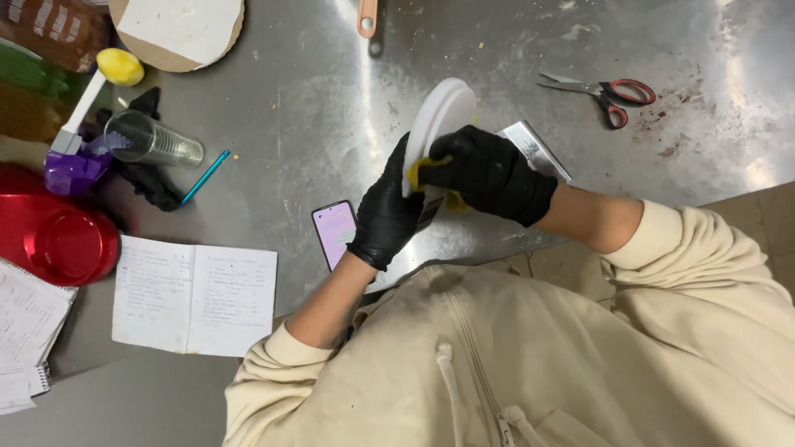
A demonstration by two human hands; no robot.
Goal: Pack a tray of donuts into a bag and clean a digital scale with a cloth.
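White round lid — left hand grips it, right hand pinches yellow cloth against it.

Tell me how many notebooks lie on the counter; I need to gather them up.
2. An open notebook lies near the counter's front edge, left of the phone. A spiral notebook sits at the left edge, partly cut off; more may be hidden.

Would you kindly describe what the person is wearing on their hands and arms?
Both the left hand and the right hand wear black disposable gloves, smooth and slightly shiny, ending at the wrist. The arms are in a cream hooded sweatshirt with a front zip and drawstrings; its ribbed cuffs are pushed up, leaving the forearms bare.
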